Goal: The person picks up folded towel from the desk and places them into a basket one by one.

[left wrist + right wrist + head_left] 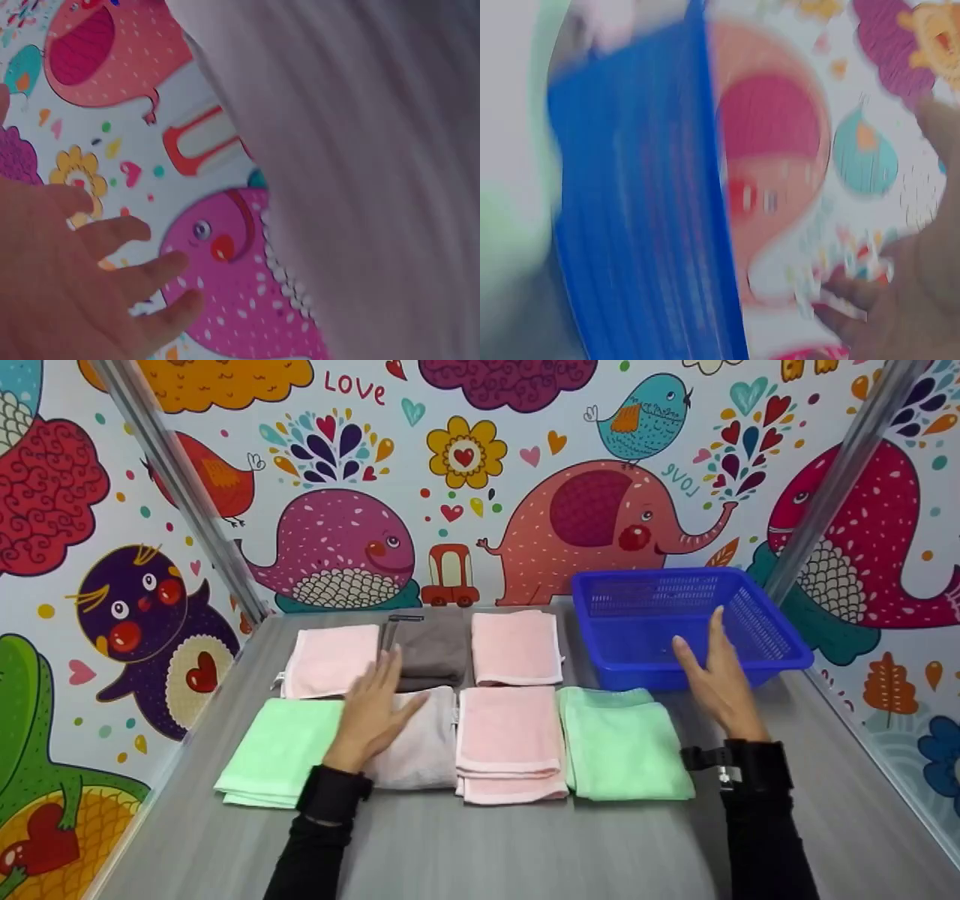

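Note:
Folded small towels lie in two rows on the table. My left hand [373, 714] is above the front row, fingers extended, overlapping the pale greyish-pink towel [420, 750] and close to the left green towel [281, 750]. It holds nothing; in the left wrist view the pale towel [360, 165] fills the right side. My right hand [721, 686] has thumb and fingers spread in front of the blue plastic basket [637, 667], holding nothing. Right of the front row's pink towels [510, 735] lies another green towel [626, 750].
At the back sit a pink towel [334, 660], a dark grey towel [433, 649] and another pink towel [516, 649]. A small dark strip [406, 618] lies by the grey one. Cartoon-printed walls [517, 442] enclose the grey table [510, 855] at the back and sides.

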`<state>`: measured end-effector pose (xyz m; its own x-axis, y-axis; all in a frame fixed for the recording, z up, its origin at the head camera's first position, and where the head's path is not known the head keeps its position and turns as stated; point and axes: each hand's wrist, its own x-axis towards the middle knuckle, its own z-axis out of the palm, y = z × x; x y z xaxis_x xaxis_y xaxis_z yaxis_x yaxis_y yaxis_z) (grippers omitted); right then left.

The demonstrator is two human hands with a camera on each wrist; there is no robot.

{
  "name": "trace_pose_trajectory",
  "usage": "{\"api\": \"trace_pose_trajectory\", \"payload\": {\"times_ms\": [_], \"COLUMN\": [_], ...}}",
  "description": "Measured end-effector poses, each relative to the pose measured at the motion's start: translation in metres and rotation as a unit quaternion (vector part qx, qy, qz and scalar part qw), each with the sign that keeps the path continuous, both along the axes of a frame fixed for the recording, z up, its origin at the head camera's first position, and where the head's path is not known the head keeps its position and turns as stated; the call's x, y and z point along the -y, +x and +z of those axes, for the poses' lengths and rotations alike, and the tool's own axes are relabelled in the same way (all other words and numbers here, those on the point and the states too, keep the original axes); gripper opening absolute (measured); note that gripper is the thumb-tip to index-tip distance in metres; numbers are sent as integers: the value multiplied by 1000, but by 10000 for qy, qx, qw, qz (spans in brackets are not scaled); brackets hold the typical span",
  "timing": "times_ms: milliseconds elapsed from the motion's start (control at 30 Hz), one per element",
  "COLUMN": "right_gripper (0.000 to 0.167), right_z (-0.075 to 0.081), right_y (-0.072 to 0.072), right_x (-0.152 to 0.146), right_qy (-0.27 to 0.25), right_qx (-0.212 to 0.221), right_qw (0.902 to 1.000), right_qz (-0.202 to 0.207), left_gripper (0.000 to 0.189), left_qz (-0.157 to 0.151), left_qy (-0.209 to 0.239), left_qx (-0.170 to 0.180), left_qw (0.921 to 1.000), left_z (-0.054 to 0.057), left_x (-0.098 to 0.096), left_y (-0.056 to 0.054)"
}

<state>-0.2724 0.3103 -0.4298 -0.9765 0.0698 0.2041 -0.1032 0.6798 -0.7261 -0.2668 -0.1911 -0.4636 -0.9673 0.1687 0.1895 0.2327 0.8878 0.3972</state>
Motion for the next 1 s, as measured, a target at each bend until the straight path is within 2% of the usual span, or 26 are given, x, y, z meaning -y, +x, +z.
{"api": "trace_pose_trajectory", "payload": {"times_ms": [67,133,233,300,367,433,567,667,800,1000], "right_gripper": [90,89,88,90,93,95,91,91,101,112], "right_z": [1,-1,-10,-17,-24,-30,-41,-52,-69,-83], "right_y": [0,-2,-3,-3,0,5,12,15,17,17], "right_x": [17,37,69,92,113,130,153,162,167,168], "right_qy": [-667,-1076,-1165,-954,-674,-490,-510,-277,390,809], "right_qx": [41,23,-68,-134,-274,-411,-428,3,534,372], "right_qw": [9977,9937,9906,9900,9888,9860,9797,9812,9830,9843], "right_qz": [98,303,715,1032,1306,1539,1890,1909,1711,1524], "left_gripper": [92,92,90,89,88,88,90,89,81,70], "left_qz": [-202,-534,-1064,-1243,-1205,-1035,-757,-618,-446,-522], "left_qy": [497,915,1362,1472,1512,1461,1117,776,381,-155], "left_qx": [-7,-20,132,187,146,94,38,-1,4,63], "left_qw": [9986,9944,9849,9811,9810,9838,9908,9951,9983,9985], "left_z": [-4,-12,-25,-33,-39,-44,-50,-52,-54,-51], "left_x": [-22,-45,-72,-83,-89,-91,-92,-93,-97,-108], "left_y": [5,10,19,23,25,26,25,24,24,24]}}
